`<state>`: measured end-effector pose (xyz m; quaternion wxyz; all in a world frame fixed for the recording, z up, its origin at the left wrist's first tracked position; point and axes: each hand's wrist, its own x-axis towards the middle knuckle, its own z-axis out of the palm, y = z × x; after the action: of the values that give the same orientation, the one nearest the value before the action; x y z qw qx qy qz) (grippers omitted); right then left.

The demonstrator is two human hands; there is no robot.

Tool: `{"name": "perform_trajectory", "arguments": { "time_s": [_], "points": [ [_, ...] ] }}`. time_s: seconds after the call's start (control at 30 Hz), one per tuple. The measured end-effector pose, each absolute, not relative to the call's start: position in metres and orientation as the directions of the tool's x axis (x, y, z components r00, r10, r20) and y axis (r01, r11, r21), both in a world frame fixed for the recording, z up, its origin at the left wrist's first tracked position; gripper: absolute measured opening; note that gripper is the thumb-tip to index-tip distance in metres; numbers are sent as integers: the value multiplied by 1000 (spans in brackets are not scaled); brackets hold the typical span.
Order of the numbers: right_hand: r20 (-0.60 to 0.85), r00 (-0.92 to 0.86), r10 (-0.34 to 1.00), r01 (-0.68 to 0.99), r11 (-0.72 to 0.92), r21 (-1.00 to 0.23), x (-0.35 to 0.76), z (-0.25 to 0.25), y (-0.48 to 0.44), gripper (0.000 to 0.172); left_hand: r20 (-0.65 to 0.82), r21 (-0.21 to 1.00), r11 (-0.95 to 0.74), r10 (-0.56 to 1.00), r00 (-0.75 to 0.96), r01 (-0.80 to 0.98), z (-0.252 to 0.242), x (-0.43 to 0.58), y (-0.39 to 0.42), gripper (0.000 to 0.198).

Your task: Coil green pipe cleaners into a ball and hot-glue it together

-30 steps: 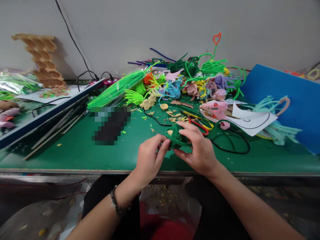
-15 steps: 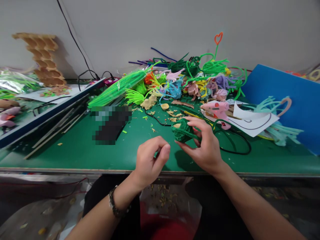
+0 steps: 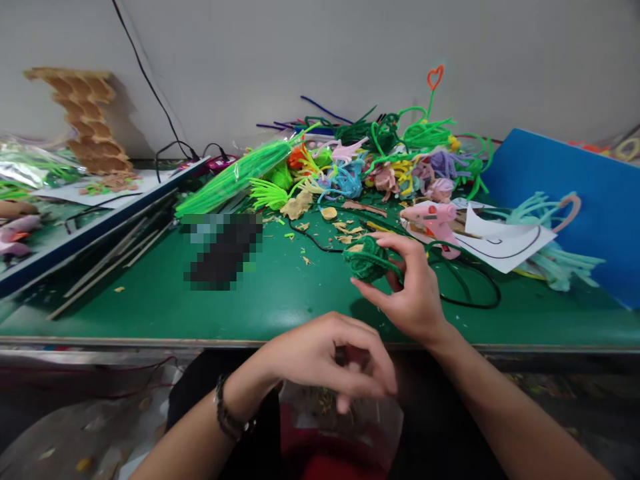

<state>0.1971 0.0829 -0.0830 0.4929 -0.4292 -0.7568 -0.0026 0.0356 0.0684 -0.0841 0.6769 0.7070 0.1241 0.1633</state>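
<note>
My right hand (image 3: 413, 287) grips a rounded bundle of dark green pipe cleaners (image 3: 367, 260) above the table, fingers on its right side and thumb beneath. A tan patch shows on the bundle's top left, and a green strand runs from it past my fingers. In front of the table edge, lower than the bundle and apart from it, is my left hand (image 3: 335, 363). Its fingers are curled and closed towards the thumb, slightly blurred; whether anything is between the tips is hidden. Just behind my right hand lies a pink glue gun (image 3: 433, 217) on paper.
Several colourful pipe-cleaner bundles (image 3: 345, 177) pile up at the back. Bright green stems (image 3: 235, 177) lie in plastic to their left. A blue board (image 3: 560, 193) stands on the right; thin sticks (image 3: 115, 260) lie left. Tan scraps and a black cord cross the green tabletop (image 3: 165, 300).
My left hand has moved right and down from above the table edge to in front of it, its palm turning downward. The right hand keeps hold of the bundle, which has turned slightly.
</note>
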Motion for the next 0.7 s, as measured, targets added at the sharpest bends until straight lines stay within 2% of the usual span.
{"name": "perform_trajectory", "arguments": {
  "time_s": [0.1, 0.17, 0.3, 0.4, 0.47, 0.53, 0.6, 0.7],
  "points": [
    [750, -160, 641, 645, 644, -412, 197, -83, 82, 43, -20, 1000, 5, 376, 927, 20, -86, 33, 70, 31],
    [748, -169, 642, 637, 650, -413, 197, -83, 81, 44, 18, 1000, -29, 395, 919, -8, -85, 33, 70, 37],
    [745, -178, 643, 618, 662, -424, 198, -83, 81, 45, 88, 991, -132, 497, 863, -26, -80, 33, 72, 17],
    [740, -164, 652, 613, 655, -441, 198, -83, 81, 46, 210, 954, -294, 510, 834, -60, -77, 33, 73, 27],
    [735, -148, 662, 615, 643, -456, 198, -83, 81, 46, 242, 942, -325, 488, 838, -83, -77, 31, 72, 29],
    [731, -139, 668, 615, 637, -464, 198, -82, 81, 46, 222, 965, -234, 475, 852, -121, -79, 30, 72, 29],
    [730, -137, 670, 614, 635, -468, 198, -82, 81, 45, 208, 977, -60, 478, 854, -204, -83, 29, 71, 26],
    [724, -137, 676, 611, 633, -475, 198, -83, 81, 45, 237, 886, 217, 546, 803, -409, -88, 32, 71, 15]
  ]
}}
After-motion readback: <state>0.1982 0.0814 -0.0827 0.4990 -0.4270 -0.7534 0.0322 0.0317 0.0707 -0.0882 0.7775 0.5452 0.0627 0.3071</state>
